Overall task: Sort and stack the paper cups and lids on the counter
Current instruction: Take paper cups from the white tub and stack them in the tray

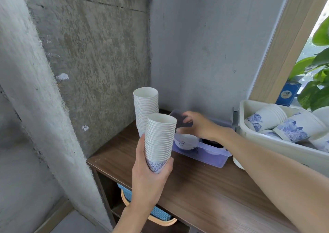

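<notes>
Rough concrete walls [92, 54] meet behind a dark wooden table [204, 188]; daylight and green leaves [316, 83] fill a wood-framed window [292, 36].

Only bare hands and arms of the person show. The left hand [151, 177] is uncovered, and so is the left forearm [128, 218], a short stretch cut off by the frame edge at 6 o'clock. The right hand [203, 126] is likewise uncovered, and the right forearm [267, 161] shows as a long, sleeveless length out to the edge at 4 o'clock
</notes>
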`<state>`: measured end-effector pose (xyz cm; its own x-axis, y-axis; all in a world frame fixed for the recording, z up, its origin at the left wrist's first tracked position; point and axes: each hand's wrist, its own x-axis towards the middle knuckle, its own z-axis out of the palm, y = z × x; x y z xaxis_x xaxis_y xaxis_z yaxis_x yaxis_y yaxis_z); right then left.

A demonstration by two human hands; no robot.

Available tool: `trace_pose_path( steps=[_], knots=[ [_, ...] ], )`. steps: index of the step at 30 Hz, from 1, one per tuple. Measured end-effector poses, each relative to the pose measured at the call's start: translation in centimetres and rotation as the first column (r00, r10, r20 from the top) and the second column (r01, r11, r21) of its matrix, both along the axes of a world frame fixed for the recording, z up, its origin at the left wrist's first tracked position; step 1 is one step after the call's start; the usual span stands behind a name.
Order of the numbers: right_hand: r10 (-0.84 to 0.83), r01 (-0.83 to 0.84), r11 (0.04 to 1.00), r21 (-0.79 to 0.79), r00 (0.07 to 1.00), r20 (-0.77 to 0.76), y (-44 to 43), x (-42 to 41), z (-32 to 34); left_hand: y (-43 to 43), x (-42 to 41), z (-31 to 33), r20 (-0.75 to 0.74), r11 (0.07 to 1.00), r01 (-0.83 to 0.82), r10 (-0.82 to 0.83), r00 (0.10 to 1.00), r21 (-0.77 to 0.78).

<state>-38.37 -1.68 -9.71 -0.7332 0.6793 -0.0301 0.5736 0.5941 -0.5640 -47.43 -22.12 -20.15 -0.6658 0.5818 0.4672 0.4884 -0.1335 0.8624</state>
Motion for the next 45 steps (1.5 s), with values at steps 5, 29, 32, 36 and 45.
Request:
trace_pose_path(
  steps=[5,29,32,36,45],
  knots=[
    [-0.015,-0.025,0.985,0.173,0.974,0.225,1.9,-0.1,-2.1,-0.1,0.1,0.0,-0.003,1.000,-0.006,0.006,1.000,0.008],
    [-0.138,0.282,0.922,0.266,0.880,-0.455,-2.1,3.0,2.6,-0.2,0.2,0.4,-0.021,1.000,0.012,-0.012,1.000,-0.008],
    [-0.195,0.314,0.928,0.198,0.865,-0.462,-4.0,5.2,3.2,-0.1,0.2,0.3,-0.003,1.000,0.021,-0.021,1.000,-0.010],
    [-0.305,0.387,0.918,0.085,0.828,-0.469,-6.7,8.8,2.1,-0.1,0.8,0.7,0.060,0.997,0.073,-0.074,0.995,0.006],
    [-0.455,0.473,0.881,0.009,0.853,-0.258,-9.0,17.4,-0.8,1.1,3.1,1.1,0.131,0.971,0.235,-0.240,0.962,0.050]
  ],
)
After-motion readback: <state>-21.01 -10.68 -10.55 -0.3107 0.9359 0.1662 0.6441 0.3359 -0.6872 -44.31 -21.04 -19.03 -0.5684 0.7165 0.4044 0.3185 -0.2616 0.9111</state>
